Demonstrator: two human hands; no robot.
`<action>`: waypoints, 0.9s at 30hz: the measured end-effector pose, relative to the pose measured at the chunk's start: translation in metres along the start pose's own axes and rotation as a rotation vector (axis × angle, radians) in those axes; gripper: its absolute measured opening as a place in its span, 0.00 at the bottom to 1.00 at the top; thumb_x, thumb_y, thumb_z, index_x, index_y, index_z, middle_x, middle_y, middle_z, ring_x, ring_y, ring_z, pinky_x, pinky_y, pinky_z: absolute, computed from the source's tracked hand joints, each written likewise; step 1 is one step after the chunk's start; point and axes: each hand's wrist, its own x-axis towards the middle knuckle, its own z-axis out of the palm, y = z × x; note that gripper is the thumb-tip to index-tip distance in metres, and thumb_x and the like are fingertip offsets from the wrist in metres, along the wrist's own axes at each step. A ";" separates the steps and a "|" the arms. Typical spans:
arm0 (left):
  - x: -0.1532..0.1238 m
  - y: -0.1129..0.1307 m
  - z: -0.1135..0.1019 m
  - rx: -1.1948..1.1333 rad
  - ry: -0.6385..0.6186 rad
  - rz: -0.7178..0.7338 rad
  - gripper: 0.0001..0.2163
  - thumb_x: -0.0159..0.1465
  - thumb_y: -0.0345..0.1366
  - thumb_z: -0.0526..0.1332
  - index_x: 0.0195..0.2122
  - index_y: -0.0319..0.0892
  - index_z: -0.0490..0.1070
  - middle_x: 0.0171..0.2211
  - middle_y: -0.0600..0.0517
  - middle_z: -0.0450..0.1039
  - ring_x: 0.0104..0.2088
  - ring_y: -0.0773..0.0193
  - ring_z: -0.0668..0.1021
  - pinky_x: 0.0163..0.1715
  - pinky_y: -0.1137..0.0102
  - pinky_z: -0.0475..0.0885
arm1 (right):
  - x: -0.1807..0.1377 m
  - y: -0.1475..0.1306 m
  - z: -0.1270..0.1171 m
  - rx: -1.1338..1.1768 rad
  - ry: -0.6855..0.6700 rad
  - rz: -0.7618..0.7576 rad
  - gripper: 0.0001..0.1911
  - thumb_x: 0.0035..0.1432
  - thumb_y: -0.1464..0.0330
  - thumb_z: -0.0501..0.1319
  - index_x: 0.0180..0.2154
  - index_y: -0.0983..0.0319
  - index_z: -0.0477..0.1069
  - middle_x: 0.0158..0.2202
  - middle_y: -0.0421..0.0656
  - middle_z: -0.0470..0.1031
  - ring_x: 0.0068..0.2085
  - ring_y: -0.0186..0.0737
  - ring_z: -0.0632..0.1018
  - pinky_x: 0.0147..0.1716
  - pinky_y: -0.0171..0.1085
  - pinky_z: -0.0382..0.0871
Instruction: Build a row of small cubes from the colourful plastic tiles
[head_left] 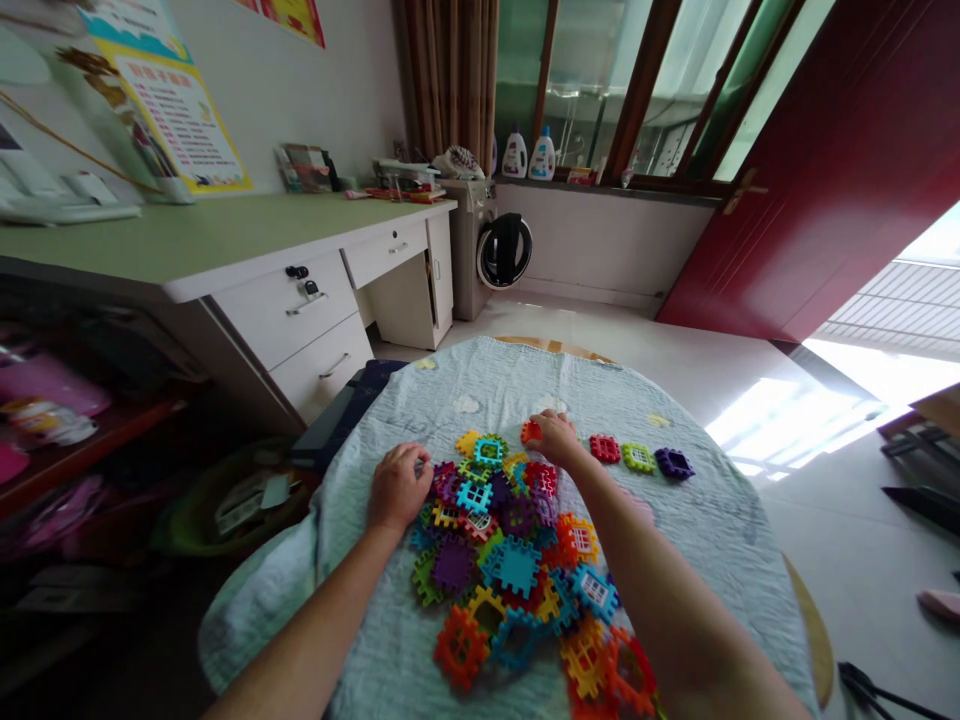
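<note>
A heap of colourful plastic interlocking blocks [517,565], square with notched edges, lies on a cloth-covered round table [480,375]. My right hand [553,438] reaches over the heap's far side, its fingers closed on an orange interlocking block [531,431] at the cloth. To its right, a red block [604,449], a green block [638,458] and a dark purple block [674,463] lie in a row, apart from the heap. At the heap's left edge rests my left hand [401,485], fingers curled; what they hold, if anything, I cannot make out.
A green-topped desk [247,225] with drawers stands along the left wall. Beyond it is a washing machine [472,245] with its round door open. Detergent bottles [541,155] stand on the windowsill. A red door [810,170] is at the right.
</note>
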 end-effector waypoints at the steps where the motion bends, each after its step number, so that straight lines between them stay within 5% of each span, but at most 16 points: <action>1: 0.000 0.000 0.000 -0.001 -0.003 -0.003 0.05 0.59 0.33 0.55 0.31 0.43 0.70 0.40 0.46 0.75 0.45 0.54 0.76 0.51 0.60 0.69 | 0.002 0.001 0.000 -0.002 -0.007 -0.006 0.21 0.55 0.61 0.63 0.50 0.59 0.73 0.53 0.50 0.70 0.52 0.53 0.69 0.45 0.43 0.60; 12: -0.001 0.002 -0.002 0.000 -0.011 -0.019 0.05 0.59 0.33 0.55 0.32 0.43 0.69 0.40 0.46 0.75 0.46 0.54 0.75 0.52 0.60 0.69 | 0.002 -0.001 -0.006 0.016 0.045 -0.035 0.25 0.52 0.63 0.66 0.53 0.60 0.72 0.54 0.51 0.70 0.53 0.54 0.69 0.47 0.45 0.62; 17: -0.001 0.003 -0.003 0.001 -0.020 -0.023 0.08 0.63 0.36 0.53 0.33 0.43 0.71 0.42 0.45 0.76 0.47 0.54 0.76 0.53 0.60 0.69 | -0.032 -0.022 -0.007 0.146 0.148 -0.097 0.27 0.59 0.63 0.61 0.59 0.62 0.65 0.57 0.52 0.68 0.55 0.50 0.69 0.54 0.44 0.61; 23: 0.008 0.011 -0.012 0.024 -0.170 -0.094 0.12 0.65 0.44 0.54 0.36 0.44 0.73 0.45 0.45 0.75 0.49 0.54 0.76 0.54 0.59 0.68 | -0.082 -0.038 0.005 0.309 0.003 -0.193 0.21 0.63 0.58 0.58 0.53 0.61 0.71 0.54 0.52 0.72 0.55 0.50 0.72 0.54 0.46 0.63; 27: 0.029 0.038 -0.016 -0.022 -0.289 -0.059 0.17 0.66 0.48 0.52 0.44 0.43 0.74 0.51 0.45 0.73 0.53 0.56 0.74 0.57 0.62 0.67 | -0.104 -0.044 0.008 0.303 -0.003 -0.224 0.22 0.62 0.59 0.59 0.54 0.64 0.70 0.53 0.53 0.73 0.55 0.51 0.71 0.56 0.48 0.62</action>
